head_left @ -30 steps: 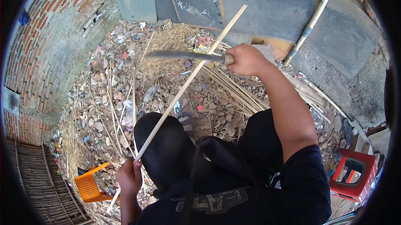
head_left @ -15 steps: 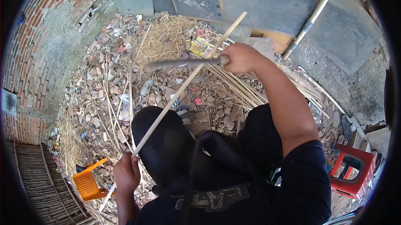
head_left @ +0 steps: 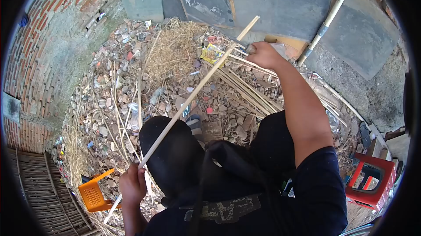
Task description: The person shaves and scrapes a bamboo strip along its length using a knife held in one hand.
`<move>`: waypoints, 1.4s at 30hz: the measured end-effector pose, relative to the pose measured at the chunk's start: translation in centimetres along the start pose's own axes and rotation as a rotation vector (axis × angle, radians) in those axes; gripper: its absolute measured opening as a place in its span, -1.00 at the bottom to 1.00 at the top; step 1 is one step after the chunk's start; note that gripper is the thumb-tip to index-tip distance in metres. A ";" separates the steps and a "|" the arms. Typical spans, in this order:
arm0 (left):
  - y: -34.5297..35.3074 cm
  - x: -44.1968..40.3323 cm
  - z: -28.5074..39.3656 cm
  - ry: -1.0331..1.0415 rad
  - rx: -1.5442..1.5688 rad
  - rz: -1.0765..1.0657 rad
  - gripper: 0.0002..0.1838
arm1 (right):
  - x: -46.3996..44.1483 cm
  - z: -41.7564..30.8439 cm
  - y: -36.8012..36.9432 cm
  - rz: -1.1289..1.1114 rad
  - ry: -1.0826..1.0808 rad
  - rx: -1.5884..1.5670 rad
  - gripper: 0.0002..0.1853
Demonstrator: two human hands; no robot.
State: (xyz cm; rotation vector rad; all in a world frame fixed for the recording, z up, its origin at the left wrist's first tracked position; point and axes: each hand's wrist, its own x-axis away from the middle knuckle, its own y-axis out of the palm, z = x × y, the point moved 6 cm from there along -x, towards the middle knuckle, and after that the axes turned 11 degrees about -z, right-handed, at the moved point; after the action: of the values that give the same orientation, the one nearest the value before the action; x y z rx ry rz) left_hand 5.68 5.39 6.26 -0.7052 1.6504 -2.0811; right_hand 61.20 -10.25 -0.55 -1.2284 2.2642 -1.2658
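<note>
Curved brick wall [head_left: 39, 74], rubble-strewn floor [head_left: 101, 104], orange plastic chair [head_left: 93, 194], red plastic stool [head_left: 378, 188], pale pipe [head_left: 335, 10].

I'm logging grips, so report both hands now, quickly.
Left hand: closed, holding the lower part of the strip.
Right hand: closed around the handle of a blade.
</note>
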 end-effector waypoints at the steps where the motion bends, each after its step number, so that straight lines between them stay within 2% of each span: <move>1: -0.3 0.2 -0.1 -0.026 0.045 -0.043 -0.84 | 0.1 0.1 0.0 -0.022 -0.001 -0.042 -0.54; 4: 0.0 0.6 -0.4 -0.087 0.261 -0.177 -0.85 | 1.5 -1.3 -1.1 -0.090 -0.012 -0.125 -0.55; 7: 0.6 1.0 0.4 -0.088 0.447 -0.199 -0.85 | 2.7 -3.4 -1.9 -0.071 -0.081 -0.177 -0.53; 8: 0.6 1.0 0.7 -0.019 0.405 -0.145 -0.84 | 3.0 -4.1 -2.1 -0.046 -0.122 -0.162 -0.62; 11: 1.5 1.5 0.1 -0.088 0.450 -0.140 -0.81 | 4.3 -7.3 -2.5 -0.075 -0.200 -0.009 -0.66; 12: 1.2 1.5 0.8 -0.061 0.467 -0.102 -0.71 | 4.2 -7.8 -2.0 -0.088 -0.239 0.008 -0.67; 14: 1.5 1.5 0.3 -0.076 0.431 -0.094 -0.65 | 4.0 -8.4 -0.7 -0.117 -0.315 0.041 -0.70; 17: 2.4 1.4 -0.6 -0.078 0.380 -0.094 -0.56 | 4.1 -9.0 -0.1 -0.133 -0.311 0.171 -0.71; 20: 2.6 1.4 -0.6 -0.062 0.341 -0.084 -0.55 | 3.2 -7.7 0.6 -0.205 -0.211 -0.007 -0.71; 23: 2.5 1.4 -0.6 -0.044 0.327 -0.083 -0.55 | 3.6 -8.7 0.3 -0.116 -0.214 0.031 -0.71; 26: 2.6 1.3 -0.6 -0.046 0.306 -0.085 -0.56 | 4.5 -9.9 0.0 -0.095 -0.295 0.237 -0.69; 29: 3.1 1.7 -1.0 -0.064 0.290 -0.085 -0.56 | 2.8 -7.5 0.0 -0.194 -0.155 0.086 -0.70; 30: 3.1 1.5 -1.2 -0.069 0.304 -0.100 -0.55 | 2.5 -6.8 -0.4 -0.153 -0.110 -0.029 -0.74; 33: 2.6 1.2 -0.8 -0.069 0.302 -0.111 -0.55 | 2.6 -7.1 -0.4 -0.068 -0.184 0.039 -0.77; 36: 2.6 1.3 -0.4 -0.066 0.268 -0.111 -0.56 | 3.6 -8.8 0.5 -0.143 -0.291 0.144 -0.75; 39: 2.5 1.1 -0.4 -0.041 0.195 -0.061 -0.57 | 3.1 -8.7 0.9 -0.215 -0.200 0.194 -0.70; 40: 2.5 1.1 -0.4 -0.054 0.204 -0.064 -0.59 | 2.0 -7.4 1.0 -0.179 -0.190 0.068 -0.68; 42: 2.2 1.1 -0.7 -0.069 0.212 -0.103 -0.59 | 1.2 -6.3 0.8 -0.116 -0.154 0.091 -0.67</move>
State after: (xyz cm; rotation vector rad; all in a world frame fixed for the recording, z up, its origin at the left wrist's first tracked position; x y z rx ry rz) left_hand 4.37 4.84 4.14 -0.7953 1.3571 -2.2351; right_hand 56.37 -7.36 2.68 -1.3906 2.0314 -1.2529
